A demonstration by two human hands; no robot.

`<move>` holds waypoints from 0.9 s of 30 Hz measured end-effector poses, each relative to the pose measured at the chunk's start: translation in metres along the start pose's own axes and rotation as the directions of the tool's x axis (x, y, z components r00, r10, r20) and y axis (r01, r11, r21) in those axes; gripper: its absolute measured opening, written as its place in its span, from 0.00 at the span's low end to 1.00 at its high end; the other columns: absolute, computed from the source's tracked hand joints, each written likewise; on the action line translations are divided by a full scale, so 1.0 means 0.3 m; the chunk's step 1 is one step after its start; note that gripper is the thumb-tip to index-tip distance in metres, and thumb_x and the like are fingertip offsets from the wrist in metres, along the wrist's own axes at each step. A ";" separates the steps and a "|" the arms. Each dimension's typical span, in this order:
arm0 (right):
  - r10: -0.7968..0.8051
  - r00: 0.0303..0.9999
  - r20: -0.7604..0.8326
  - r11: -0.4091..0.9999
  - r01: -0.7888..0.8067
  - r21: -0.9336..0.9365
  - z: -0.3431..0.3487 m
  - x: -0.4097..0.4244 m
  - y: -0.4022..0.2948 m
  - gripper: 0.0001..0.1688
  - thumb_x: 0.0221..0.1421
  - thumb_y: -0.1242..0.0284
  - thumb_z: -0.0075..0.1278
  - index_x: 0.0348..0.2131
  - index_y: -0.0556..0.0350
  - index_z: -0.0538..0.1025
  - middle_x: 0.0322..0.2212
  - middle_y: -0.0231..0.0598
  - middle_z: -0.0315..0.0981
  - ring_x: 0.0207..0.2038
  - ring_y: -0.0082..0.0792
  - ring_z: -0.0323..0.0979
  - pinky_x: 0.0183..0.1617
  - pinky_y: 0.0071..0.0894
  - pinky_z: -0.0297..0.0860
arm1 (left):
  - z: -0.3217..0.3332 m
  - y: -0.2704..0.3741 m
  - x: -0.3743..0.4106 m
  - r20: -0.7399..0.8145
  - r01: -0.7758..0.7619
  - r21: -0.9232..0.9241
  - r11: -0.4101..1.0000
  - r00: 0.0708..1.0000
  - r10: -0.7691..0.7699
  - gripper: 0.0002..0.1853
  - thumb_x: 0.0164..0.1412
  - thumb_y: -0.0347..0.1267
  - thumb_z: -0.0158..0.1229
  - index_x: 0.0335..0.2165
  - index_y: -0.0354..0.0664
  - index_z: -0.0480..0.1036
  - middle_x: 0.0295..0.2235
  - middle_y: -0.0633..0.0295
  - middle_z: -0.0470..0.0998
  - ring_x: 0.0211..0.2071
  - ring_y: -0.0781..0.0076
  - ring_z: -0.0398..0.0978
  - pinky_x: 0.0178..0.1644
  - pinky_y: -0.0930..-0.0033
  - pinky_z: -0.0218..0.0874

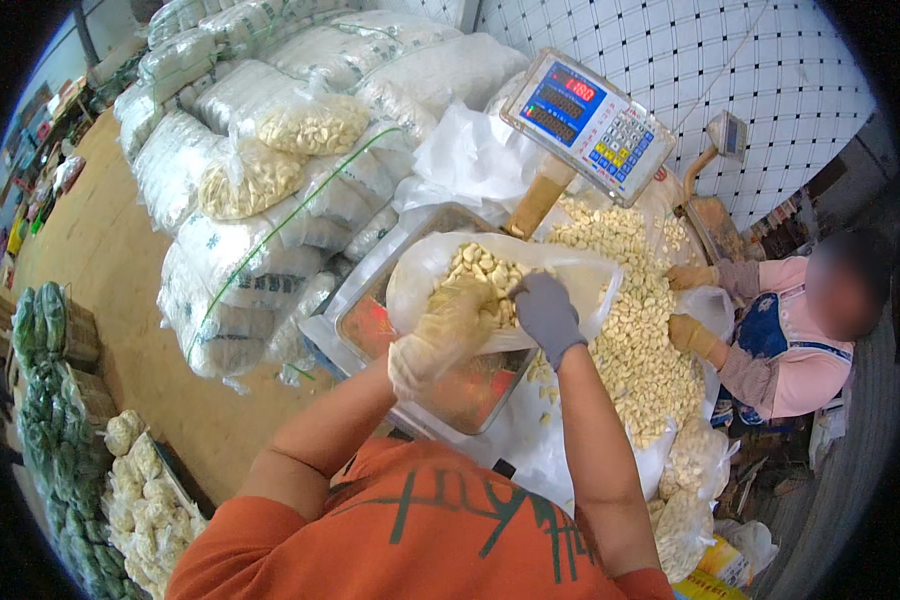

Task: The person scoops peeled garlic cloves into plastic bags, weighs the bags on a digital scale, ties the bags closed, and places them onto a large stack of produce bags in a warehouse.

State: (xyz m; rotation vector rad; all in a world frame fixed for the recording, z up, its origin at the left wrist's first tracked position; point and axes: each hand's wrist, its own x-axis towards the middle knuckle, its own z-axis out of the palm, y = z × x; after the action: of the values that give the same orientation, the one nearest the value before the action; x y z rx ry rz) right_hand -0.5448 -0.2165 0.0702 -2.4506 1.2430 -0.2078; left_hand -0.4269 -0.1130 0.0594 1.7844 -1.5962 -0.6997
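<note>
A clear plastic bag [412,289] partly filled with pale peeled cloves, which look like garlic [484,266], lies open on the metal pan [461,409] of a digital scale. My left hand [457,315], in a yellowish glove and blurred, is at the bag's mouth over the cloves; its fingers are not clear. My right hand [546,311], in a grey glove, is curled at the cloves and the bag's near side; whether it grips anything is hidden. The scale's display head [589,124], lit with red digits, stands beyond the bag on a post [540,199].
A big heap of loose cloves [637,330] spreads to the right. Across it a co-worker's gloved hands [694,334] hold a clear bag. Stacked white sacks [225,277] rise at the left, filled bags [690,517] lie at lower right, and a second scale [727,139] stands behind.
</note>
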 end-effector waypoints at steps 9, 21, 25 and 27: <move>0.116 0.989 -0.087 0.993 -0.119 -0.023 0.253 0.164 0.076 0.23 0.54 0.62 0.34 0.43 0.58 0.69 0.44 0.51 0.64 0.49 0.49 0.60 0.53 0.40 0.55 | 0.131 -0.217 0.117 -0.100 -0.115 0.098 0.988 0.987 0.125 0.34 0.47 0.42 0.53 0.51 0.37 0.56 0.49 0.50 0.60 0.50 0.56 0.58 0.54 0.64 0.48; 0.391 0.904 -0.173 0.204 0.098 0.974 0.222 0.084 -0.110 0.19 0.56 0.66 0.38 0.41 0.63 0.68 0.39 0.39 0.67 0.41 0.32 0.63 0.46 0.28 0.59 | 0.276 -0.186 0.224 0.015 -0.065 -0.942 -0.329 0.972 -0.235 0.22 0.53 0.33 0.50 0.47 0.37 0.60 0.41 0.58 0.66 0.43 0.64 0.64 0.48 0.66 0.55; 0.325 0.851 -0.412 0.420 0.260 0.869 0.098 0.006 -0.094 0.17 0.54 0.66 0.40 0.36 0.62 0.69 0.33 0.36 0.67 0.34 0.26 0.64 0.40 0.23 0.62 | 0.106 0.093 0.149 -0.139 -0.009 -0.929 0.369 0.935 -0.326 0.17 0.56 0.32 0.49 0.44 0.38 0.63 0.35 0.62 0.70 0.37 0.66 0.68 0.43 0.65 0.58; 0.286 0.853 -0.436 0.368 0.322 0.872 0.006 -0.081 -0.134 0.16 0.55 0.67 0.38 0.39 0.60 0.68 0.32 0.34 0.66 0.35 0.26 0.63 0.39 0.25 0.62 | 0.059 0.182 0.089 -0.605 -0.372 -0.532 0.761 0.796 -0.033 0.18 0.53 0.33 0.52 0.43 0.41 0.65 0.35 0.60 0.70 0.34 0.67 0.67 0.37 0.67 0.60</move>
State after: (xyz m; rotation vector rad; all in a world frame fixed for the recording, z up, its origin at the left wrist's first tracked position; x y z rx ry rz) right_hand -0.5288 -0.1751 0.0857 -1.3417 0.8296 -1.3065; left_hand -0.4727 -0.1447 0.0897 1.1488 -0.9241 -0.4435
